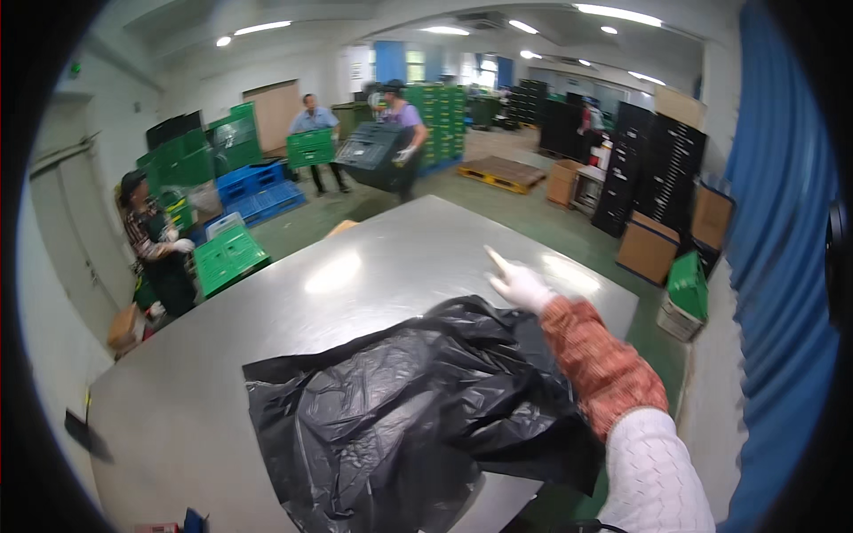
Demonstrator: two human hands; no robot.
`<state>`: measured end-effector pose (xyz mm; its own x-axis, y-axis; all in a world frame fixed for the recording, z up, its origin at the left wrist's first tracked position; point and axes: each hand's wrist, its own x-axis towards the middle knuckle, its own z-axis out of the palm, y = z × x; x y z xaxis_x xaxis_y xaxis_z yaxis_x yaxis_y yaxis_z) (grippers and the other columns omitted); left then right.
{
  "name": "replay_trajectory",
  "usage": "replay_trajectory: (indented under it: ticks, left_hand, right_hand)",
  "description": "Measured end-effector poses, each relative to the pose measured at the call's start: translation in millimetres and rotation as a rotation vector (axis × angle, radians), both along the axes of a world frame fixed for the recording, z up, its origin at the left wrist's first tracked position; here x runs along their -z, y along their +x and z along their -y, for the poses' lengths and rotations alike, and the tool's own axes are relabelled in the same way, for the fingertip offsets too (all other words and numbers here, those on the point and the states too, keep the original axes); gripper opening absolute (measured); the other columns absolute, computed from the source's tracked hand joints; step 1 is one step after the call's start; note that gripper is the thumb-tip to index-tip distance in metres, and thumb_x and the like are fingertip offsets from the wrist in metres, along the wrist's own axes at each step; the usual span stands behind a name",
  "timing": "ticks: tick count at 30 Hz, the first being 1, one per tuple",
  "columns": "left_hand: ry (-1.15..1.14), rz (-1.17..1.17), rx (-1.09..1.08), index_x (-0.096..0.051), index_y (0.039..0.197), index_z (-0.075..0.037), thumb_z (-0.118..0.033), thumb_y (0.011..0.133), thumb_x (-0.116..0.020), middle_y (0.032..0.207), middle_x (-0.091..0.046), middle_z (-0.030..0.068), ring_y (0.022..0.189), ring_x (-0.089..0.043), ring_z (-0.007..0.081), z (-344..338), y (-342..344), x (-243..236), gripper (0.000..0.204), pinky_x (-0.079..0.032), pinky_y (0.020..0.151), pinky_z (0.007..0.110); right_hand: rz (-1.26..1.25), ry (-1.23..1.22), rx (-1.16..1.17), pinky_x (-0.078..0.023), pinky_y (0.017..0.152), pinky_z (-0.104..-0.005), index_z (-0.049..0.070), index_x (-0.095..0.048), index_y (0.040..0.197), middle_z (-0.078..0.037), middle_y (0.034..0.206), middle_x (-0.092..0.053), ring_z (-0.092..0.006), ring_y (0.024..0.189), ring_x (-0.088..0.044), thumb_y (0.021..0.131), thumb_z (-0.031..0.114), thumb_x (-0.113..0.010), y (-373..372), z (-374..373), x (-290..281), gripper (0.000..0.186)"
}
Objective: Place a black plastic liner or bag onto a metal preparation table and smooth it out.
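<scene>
- Here the right hand (518, 284), in a white glove, reaches out over the steel table (373, 266), forefinger pointing, other fingers curled, holding nothing.
- Its wrist rests at the far edge of the black plastic bag (400, 409), spread crumpled on the table's near side.
- Left hand unseen.

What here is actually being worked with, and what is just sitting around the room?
In use: right hand, gloved, at the far edge of the black plastic bag, which lies spread on the steel table.

Just around: green crates, blue crates, cardboard boxes, wooden pallet.
</scene>
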<state>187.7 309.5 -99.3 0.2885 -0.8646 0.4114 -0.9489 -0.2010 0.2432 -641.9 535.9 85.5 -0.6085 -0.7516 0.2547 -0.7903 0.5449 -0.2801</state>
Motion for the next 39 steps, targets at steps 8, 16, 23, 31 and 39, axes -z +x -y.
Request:
replay_trajectory:
  ticks: [8, 16, 23, 31, 39]
  left_hand:
    - [-0.126, 0.163, 0.827, -0.049, 0.128, 0.006, -0.018, 0.084, -0.065, 0.132, -0.047, 0.03, 0.121, -0.047, 0.0439, -55.5, -201.2, -59.0, 0.052, -0.04, 0.103, 0.046]
    - [0.038, 0.01, 1.308, -0.057, 0.118, 0.002, -0.02, 0.084, -0.067, 0.122, -0.056, 0.0251, 0.112, -0.054, 0.0402, -80.7, -328.1, -2.4, 0.042, -0.043, 0.096, 0.047]
    - [0.354, 0.358, 1.073, -0.029, 0.148, -0.006, -0.057, 0.089, -0.049, 0.154, -0.024, 0.0191, 0.141, -0.019, 0.0417, -92.1, -328.2, 107.2, 0.08, -0.014, 0.111, 0.061]
    - [0.389, 0.29, 1.0, -0.03, 0.148, -0.008, -0.056, 0.087, -0.051, 0.155, -0.023, 0.0175, 0.142, -0.018, 0.041, -108.8, -324.2, 101.4, 0.081, -0.012, 0.111, 0.062]
    - [0.372, 0.286, 0.994, -0.031, 0.148, -0.008, -0.057, 0.086, -0.052, 0.154, -0.024, 0.0176, 0.142, -0.019, 0.041, -107.3, -326.3, 103.7, 0.082, -0.013, 0.111, 0.062]
  right_hand:
    - [0.289, -0.578, 0.197, -0.047, 0.095, -0.044, 0.009, -0.053, 0.129, -0.02, 0.126, -0.057, -0.0338, 0.116, -0.057, 0.084, 0.03, -0.054, 1.3, 139.8, -237.8, 0.049]
    - [-0.083, -0.367, -0.494, -0.051, 0.081, -0.0448, 0.009, -0.066, 0.098, -0.017, 0.095, -0.067, -0.0378, 0.087, -0.064, 0.089, 0.032, -0.05, 71.8, 199.6, -42.0, 0.029]
    - [-0.091, 0.076, -0.227, -0.026, 0.108, -0.0554, 0.007, -0.044, 0.137, -0.02, 0.137, -0.045, -0.0374, 0.129, -0.04, 0.09, 0.043, -0.051, 158.3, 20.9, 268.3, 0.059]
    - [-0.077, 0.115, -0.285, -0.022, 0.111, -0.0528, 0.016, -0.042, 0.141, -0.016, 0.147, -0.037, -0.0323, 0.136, -0.034, 0.09, 0.045, -0.052, 169.8, -31.2, 298.5, 0.059]
    - [-0.09, 0.141, -0.269, -0.022, 0.112, -0.0517, 0.016, -0.044, 0.14, -0.015, 0.147, -0.038, -0.0311, 0.137, -0.034, 0.089, 0.045, -0.053, 168.6, -28.2, 295.6, 0.059]
